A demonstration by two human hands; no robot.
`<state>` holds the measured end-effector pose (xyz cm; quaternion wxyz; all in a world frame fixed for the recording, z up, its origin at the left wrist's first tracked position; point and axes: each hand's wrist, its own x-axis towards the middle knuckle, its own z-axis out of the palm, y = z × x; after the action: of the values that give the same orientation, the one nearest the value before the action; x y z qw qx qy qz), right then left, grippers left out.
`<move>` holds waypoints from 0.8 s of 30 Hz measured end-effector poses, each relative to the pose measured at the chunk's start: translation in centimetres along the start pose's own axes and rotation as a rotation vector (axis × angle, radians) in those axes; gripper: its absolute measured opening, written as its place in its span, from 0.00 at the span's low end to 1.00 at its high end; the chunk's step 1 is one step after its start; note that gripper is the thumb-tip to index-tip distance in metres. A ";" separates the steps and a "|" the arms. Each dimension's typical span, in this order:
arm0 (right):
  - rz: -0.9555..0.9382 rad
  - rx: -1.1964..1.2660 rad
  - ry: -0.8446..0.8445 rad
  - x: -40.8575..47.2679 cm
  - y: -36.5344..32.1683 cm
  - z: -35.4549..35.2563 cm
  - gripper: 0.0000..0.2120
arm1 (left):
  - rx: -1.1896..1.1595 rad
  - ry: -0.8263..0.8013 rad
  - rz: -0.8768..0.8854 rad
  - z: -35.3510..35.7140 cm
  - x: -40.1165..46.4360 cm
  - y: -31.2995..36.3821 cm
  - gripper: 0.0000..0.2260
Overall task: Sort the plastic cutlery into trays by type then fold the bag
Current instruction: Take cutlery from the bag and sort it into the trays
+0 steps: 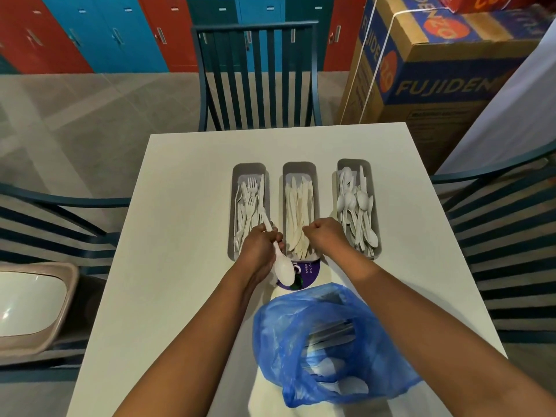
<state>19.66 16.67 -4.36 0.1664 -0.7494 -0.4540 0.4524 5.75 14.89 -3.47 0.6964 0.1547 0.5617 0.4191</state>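
Three grey trays stand side by side on the white table: the left tray (236, 176) holds forks, the middle tray (299, 168) holds knives, the right tray (353, 164) holds spoons. My left hand (260, 245) grips a white plastic spoon (282, 267) by its handle, bowl pointing toward me, at the near end of the fork tray. My right hand (326, 236) is closed in a fist over the near end of the knife tray; whether it holds anything is hidden. A blue plastic bag (325, 341) lies open near me with more white cutlery inside.
A round purple sticker (310, 275) sits on the table (180, 266) under the spoon. Dark chairs stand at the far side (255, 79), left (60, 218) and right (505, 224). A bin (36, 308) stands at the left. Cardboard boxes (436, 70) are stacked at the far right.
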 end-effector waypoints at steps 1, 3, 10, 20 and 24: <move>-0.006 0.001 0.015 0.0 0.0 0.1 0.09 | 0.011 -0.009 0.015 -0.1 0.0 -0.1 0.13; -0.019 0.009 0.032 -0.5 0.0 0.3 0.10 | -0.010 -0.013 0.029 -0.3 -0.1 -0.2 0.12; -0.113 0.122 -0.366 -3.9 -0.2 1.3 0.08 | -0.149 0.043 0.048 -0.1 0.3 0.1 0.08; -0.132 0.177 -0.134 -3.4 1.6 -0.1 0.13 | 0.131 -0.180 -0.001 1.6 -1.2 -0.8 0.15; -0.161 0.086 -0.107 -3.7 2.1 -0.6 0.13 | 0.248 -0.097 0.034 1.9 -1.0 -1.3 0.16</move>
<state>20.59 12.57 -3.48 0.2098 -0.6772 -0.5012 0.4962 7.97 13.88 -3.12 0.6911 0.2692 0.5722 0.3500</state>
